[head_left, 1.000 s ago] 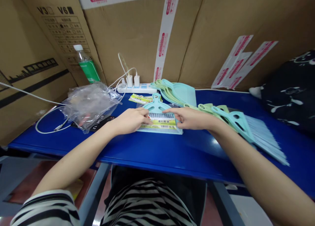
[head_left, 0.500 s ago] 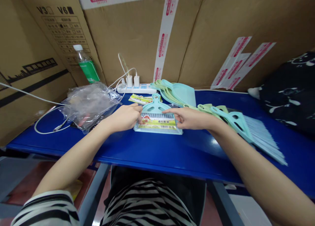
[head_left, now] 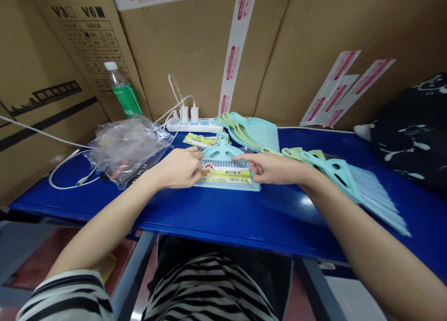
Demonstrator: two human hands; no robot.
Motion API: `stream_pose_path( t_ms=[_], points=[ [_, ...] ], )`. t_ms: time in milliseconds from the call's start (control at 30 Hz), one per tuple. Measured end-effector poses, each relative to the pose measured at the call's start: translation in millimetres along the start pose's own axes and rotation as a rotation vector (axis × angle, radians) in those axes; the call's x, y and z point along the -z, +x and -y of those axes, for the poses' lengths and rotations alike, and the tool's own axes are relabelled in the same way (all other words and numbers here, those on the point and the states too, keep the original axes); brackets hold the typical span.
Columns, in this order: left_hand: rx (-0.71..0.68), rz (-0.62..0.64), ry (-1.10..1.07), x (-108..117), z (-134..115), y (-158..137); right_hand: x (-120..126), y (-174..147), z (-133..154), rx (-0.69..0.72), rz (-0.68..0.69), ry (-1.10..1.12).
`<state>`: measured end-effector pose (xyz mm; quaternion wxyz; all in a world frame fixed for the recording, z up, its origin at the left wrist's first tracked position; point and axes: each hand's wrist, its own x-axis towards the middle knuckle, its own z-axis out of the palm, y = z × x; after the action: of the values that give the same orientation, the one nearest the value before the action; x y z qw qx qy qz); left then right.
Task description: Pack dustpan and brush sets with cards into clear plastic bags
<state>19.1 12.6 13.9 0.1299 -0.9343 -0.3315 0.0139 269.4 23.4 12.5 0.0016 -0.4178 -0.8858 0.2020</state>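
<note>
In the head view, a light blue dustpan and brush set (head_left: 223,152) lies in front of me, its handle pointing away. A yellow-green printed label (head_left: 230,173) crosses its bristles, and clear plastic film shows around it. My left hand (head_left: 182,167) is at the set's left edge, fingers curled and closed on it; the fingertips are partly hidden. At the right edge, my right hand (head_left: 267,167) has its index finger stretched onto the brush, while the other fingers are curled in against the side of the set.
Green and blue dustpans (head_left: 261,132) are stacked behind the set. Loose brushes (head_left: 349,181) lie to the right. On the left are crumpled clear plastic bags (head_left: 127,146), a green-labelled bottle (head_left: 125,97) and a power strip (head_left: 206,125) with cables. Another label (head_left: 200,140) lies behind.
My left hand has shifted slightly at the set's left edge and covers more of its lower left corner. The right hand keeps its pose. The view has shifted a little.
</note>
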Motion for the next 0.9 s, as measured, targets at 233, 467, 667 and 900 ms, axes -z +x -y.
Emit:
stream_pose_path(
  t_ms=[233,467,667,900],
  points=[
    [-0.145,-0.125,0.025,-11.7,-3.3,3.9,-3.6,-3.0,6.4,0.093,-0.128,-0.167],
    [-0.188,-0.071,-0.078,-15.5,-4.4,2.6,-15.2,3.8,14.4,0.223,-0.103,-0.172],
    [-0.134,0.034,-0.072,-11.2,-8.3,3.8,-15.3,4.4,18.0,0.125,-0.061,-0.239],
    [-0.133,0.041,-0.082,-8.8,-5.2,4.0,-2.0,-4.7,14.0,0.014,-0.01,-0.265]
  ],
)
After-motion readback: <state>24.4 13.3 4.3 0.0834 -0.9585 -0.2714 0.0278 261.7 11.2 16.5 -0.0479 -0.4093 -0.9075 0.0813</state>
